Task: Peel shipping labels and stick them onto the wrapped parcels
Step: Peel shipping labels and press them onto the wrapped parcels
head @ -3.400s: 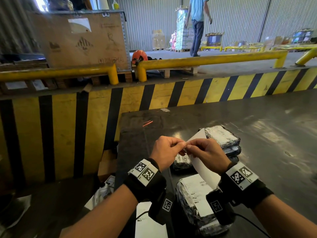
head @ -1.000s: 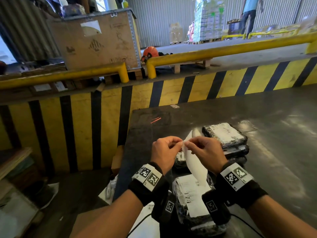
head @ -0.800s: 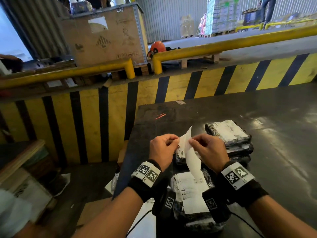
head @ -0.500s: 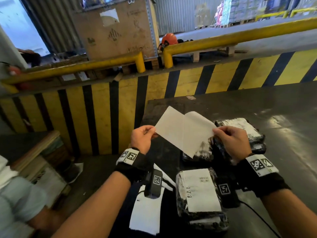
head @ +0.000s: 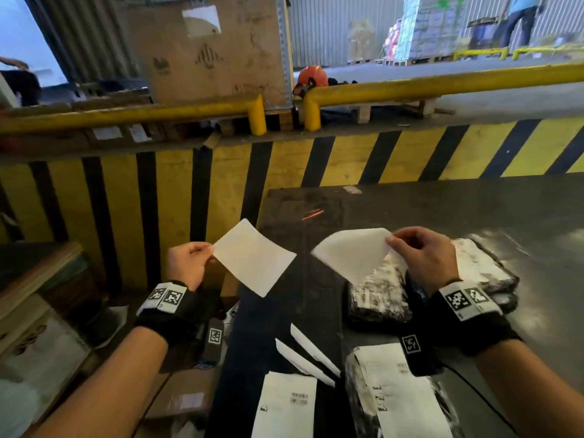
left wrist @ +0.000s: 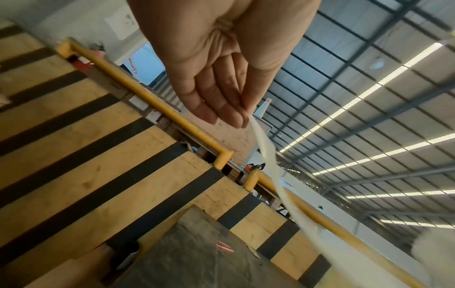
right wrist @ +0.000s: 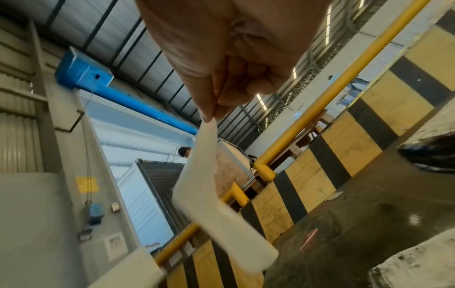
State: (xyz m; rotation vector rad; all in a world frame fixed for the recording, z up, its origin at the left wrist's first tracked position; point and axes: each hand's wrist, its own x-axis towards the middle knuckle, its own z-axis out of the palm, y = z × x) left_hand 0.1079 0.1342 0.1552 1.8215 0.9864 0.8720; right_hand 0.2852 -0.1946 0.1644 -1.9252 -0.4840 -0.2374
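Surface: dark worn table (head: 442,216), scuffed, glare on right side. Behind it a yellow/black striped barrier (head: 221,184) topped w/ yellow rails (head: 442,85); large crate (head: 215,49) beyond; warehouse w/ corrugated walls, skylit roof.

Left hand (head: 186,263): raised off table's left edge, thumb and fingertips pinching one corner of a blank white sheet (head: 254,259). Sheet flat, long axis running from the hand toward near right.

Right hand (head: 420,257): over the table, thumb and forefinger pinching edge of second white sheet (head: 350,252), which curls, free end pointing left. Which sheet is label vs. backing: cannot tell.

The two sheets are apart, not touching.

Below right hand: unlabelled wrapped parcel (head: 379,295); stacked parcels (head: 483,267) to its right; labelled parcel (head: 401,393) near. Printed label (head: 284,406) lies flat at near edge.
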